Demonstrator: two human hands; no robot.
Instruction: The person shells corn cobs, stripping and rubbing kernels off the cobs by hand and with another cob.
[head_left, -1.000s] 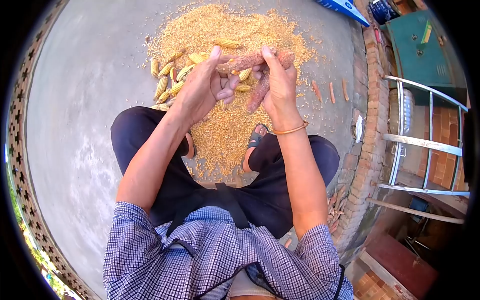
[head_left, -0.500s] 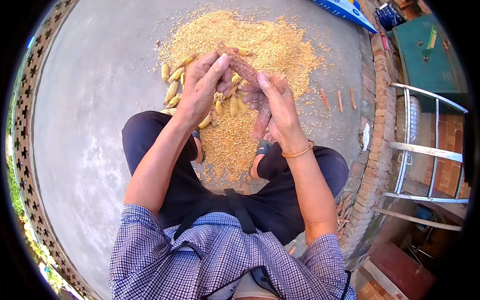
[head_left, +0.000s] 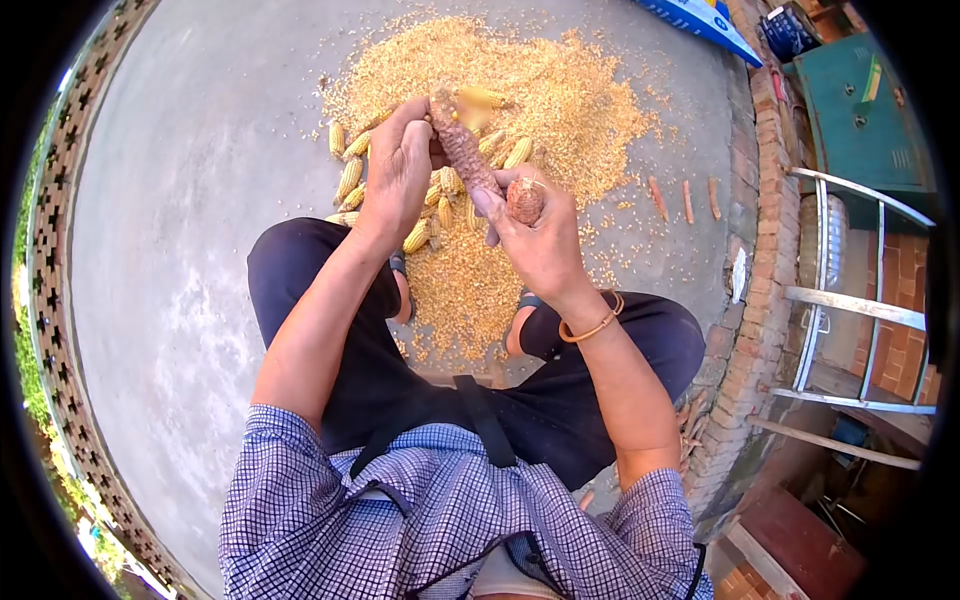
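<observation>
A long reddish corncob (head_left: 463, 145), nearly bare with a few kernels near its upper end, slants between my hands. My left hand (head_left: 402, 165) has its fingers closed round the cob's upper end. My right hand (head_left: 538, 235) grips the lower end and also holds a second bare cob (head_left: 525, 201), whose end points up at the camera. Below the hands, several yellow corn ears (head_left: 350, 180) lie beside and on a spread of loose kernels (head_left: 560, 95) on the floor.
Three thin cobs (head_left: 688, 201) lie on the grey floor (head_left: 200, 200) at the right. A brick edge (head_left: 768, 230) runs beside them, with a metal ladder (head_left: 860, 298) and a green cabinet (head_left: 865, 110) beyond. A blue bag (head_left: 705, 25) is at the top right.
My right hand has turned, so its second cob now points toward the camera instead of hanging down. The long cob has tilted more steeply between my hands.
</observation>
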